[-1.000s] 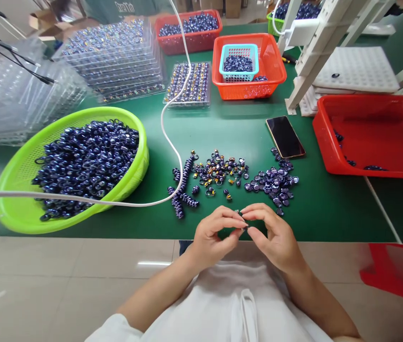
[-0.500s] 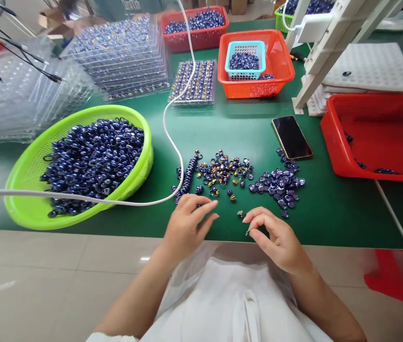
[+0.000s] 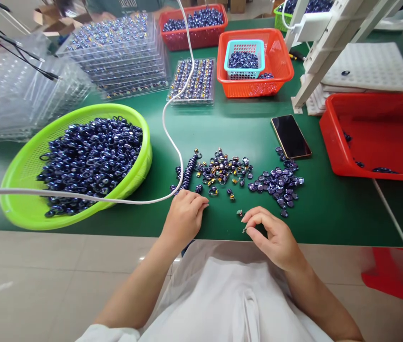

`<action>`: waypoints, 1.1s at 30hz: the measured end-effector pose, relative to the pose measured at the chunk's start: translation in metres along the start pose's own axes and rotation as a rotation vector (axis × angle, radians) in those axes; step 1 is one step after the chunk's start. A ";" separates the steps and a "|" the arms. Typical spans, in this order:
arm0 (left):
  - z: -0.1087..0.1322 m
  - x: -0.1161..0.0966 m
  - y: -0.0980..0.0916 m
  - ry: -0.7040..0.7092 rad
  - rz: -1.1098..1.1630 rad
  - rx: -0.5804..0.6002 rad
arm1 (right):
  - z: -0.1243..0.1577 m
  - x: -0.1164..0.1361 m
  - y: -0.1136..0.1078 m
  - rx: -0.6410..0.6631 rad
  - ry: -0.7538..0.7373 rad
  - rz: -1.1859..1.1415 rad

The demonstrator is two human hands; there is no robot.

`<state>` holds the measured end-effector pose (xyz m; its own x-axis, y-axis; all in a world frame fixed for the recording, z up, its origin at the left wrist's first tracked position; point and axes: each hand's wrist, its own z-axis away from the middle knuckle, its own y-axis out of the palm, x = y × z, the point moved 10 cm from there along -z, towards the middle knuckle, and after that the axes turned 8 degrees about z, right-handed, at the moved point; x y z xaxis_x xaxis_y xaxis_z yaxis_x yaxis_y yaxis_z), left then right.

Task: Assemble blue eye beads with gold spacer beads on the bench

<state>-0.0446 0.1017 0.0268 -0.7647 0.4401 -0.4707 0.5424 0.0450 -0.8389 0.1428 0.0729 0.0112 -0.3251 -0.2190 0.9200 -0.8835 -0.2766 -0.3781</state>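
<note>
My left hand [image 3: 184, 216] rests at the near end of a row of dark blue rings [image 3: 188, 173]. Its fingers are pressed together, and whatever they may hold is hidden. Between thumb and fingertips, my right hand [image 3: 273, 237] pinches a small metallic piece [image 3: 244, 231], too small to name. Just beyond those fingertips lies another small shiny piece [image 3: 239, 213]. Farther back is a loose pile of blue and gold parts [image 3: 223, 168]. To its right lie flat dark blue caps [image 3: 278, 185].
A green basket [image 3: 7, 194] full of dark rings stands left, crossed by a white cable [image 3: 167, 130]. Behind are stacked clear trays [image 3: 133, 71], an orange basket [image 3: 276, 57] and a person's shirt [image 3: 126, 5]. A phone [image 3: 290, 136] and a red bin [image 3: 376, 137] are right.
My left hand's fingers have closed together and drawn slightly left, toward the row of rings. The right hand keeps its pinch and has shifted only slightly.
</note>
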 end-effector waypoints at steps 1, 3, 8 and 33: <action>0.000 -0.002 -0.001 -0.004 0.052 -0.009 | 0.000 0.000 0.000 0.000 0.001 -0.001; 0.001 -0.004 -0.003 -0.046 0.200 -0.038 | 0.000 0.000 0.000 -0.006 -0.003 0.005; 0.007 -0.001 0.021 -0.453 0.828 -0.056 | 0.002 0.027 0.003 -0.043 -0.208 0.093; 0.000 -0.042 0.046 -0.246 1.059 0.044 | 0.002 0.000 -0.016 -0.152 0.096 -0.049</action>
<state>0.0128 0.0853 0.0084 0.0327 0.0444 -0.9985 0.9583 -0.2853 0.0187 0.1573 0.0753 0.0174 -0.3045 -0.1160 0.9454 -0.9377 -0.1381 -0.3190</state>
